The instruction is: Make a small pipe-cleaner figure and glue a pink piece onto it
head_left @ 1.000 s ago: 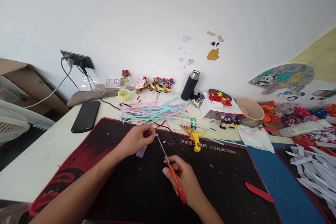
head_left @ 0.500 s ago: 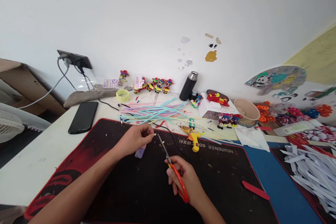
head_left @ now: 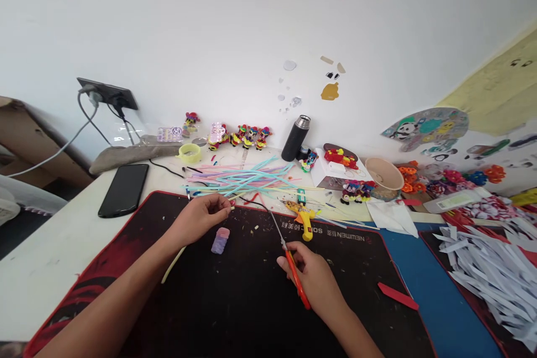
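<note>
The phone (head_left: 123, 190) is lying just outside the left edge of the black mat (head_left: 251, 302). The left hand (head_left: 205, 216), thumb and fingertips drawn together, is pinching a pale strip (head_left: 173, 265) near the far edge. A pink-and-purple piece (head_left: 220, 240) is lying just beside it, dark mat surface stretching toward the right hand (head_left: 312, 271). That hand is curling around the scissors (head_left: 297, 278), blades pointing toward the far edge. The glue gun (head_left: 307, 221) is straddling that edge; a red strip (head_left: 397, 296) is lying at the right edge.
</note>
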Demonstrator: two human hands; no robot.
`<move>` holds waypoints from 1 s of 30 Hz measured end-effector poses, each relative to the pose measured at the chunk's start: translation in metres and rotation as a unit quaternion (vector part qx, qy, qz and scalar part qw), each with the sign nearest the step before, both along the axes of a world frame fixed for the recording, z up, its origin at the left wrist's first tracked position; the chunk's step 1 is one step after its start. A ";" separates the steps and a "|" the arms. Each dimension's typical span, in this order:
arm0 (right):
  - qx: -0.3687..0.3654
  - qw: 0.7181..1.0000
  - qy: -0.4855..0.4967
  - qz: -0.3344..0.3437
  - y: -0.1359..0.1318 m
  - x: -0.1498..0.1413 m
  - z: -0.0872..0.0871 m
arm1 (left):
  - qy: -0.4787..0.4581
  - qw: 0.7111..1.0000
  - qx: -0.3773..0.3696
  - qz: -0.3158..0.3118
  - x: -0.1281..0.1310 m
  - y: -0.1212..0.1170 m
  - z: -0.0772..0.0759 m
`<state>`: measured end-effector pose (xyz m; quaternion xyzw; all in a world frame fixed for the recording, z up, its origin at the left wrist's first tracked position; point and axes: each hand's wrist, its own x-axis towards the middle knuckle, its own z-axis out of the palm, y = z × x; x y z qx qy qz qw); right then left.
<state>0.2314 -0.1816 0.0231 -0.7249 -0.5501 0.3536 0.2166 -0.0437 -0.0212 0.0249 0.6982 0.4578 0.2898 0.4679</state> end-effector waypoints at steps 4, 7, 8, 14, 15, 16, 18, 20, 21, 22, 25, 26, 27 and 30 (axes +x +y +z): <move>-0.014 0.988 -0.155 0.021 0.007 0.006 0.011 | -0.005 1.000 -0.009 -0.008 -0.002 -0.002 0.001; -0.033 0.978 -0.201 0.038 0.010 0.007 0.013 | -0.011 1.000 -0.008 -0.016 -0.004 -0.002 0.001; -0.036 0.976 -0.211 0.044 0.011 0.007 0.014 | -0.010 1.000 -0.007 -0.019 -0.004 -0.003 0.001; -0.066 0.961 -0.257 0.074 0.015 0.002 0.018 | 0.001 1.000 -0.001 -0.020 -0.007 -0.003 -0.002; -0.068 0.959 -0.263 0.080 0.015 0.001 0.019 | 0.001 1.000 -0.001 -0.018 -0.008 -0.002 -0.003; -0.068 0.957 -0.267 0.088 0.015 0.000 0.020 | -0.001 1.000 -0.003 -0.017 -0.009 -0.002 -0.004; -0.062 0.955 -0.272 0.103 0.015 -0.002 0.021 | -0.006 1.000 -0.009 -0.020 -0.011 -0.001 -0.006; -0.056 0.953 -0.274 0.116 0.014 -0.003 0.021 | -0.010 1.000 -0.014 -0.025 -0.012 -0.001 -0.007; -0.054 0.952 -0.276 0.119 0.014 -0.004 0.021 | -0.010 1.000 -0.015 -0.025 -0.012 -0.001 -0.007; -0.054 0.951 -0.279 0.120 0.013 -0.005 0.021 | -0.009 1.000 -0.014 -0.025 -0.012 -0.001 -0.007; -0.054 0.949 -0.286 0.123 0.012 -0.007 0.022 | -0.008 1.000 -0.013 -0.026 -0.012 -0.001 -0.005; -0.054 0.948 -0.287 0.125 0.012 -0.007 0.022 | -0.006 1.000 -0.011 -0.028 -0.011 -0.001 -0.004; -0.053 0.948 -0.287 0.127 0.012 -0.007 0.022 | -0.002 1.000 -0.008 -0.029 -0.011 -0.001 -0.003; -0.054 0.947 -0.287 0.133 0.012 -0.008 0.024 | 0.014 0.999 0.005 -0.032 -0.012 -0.002 0.000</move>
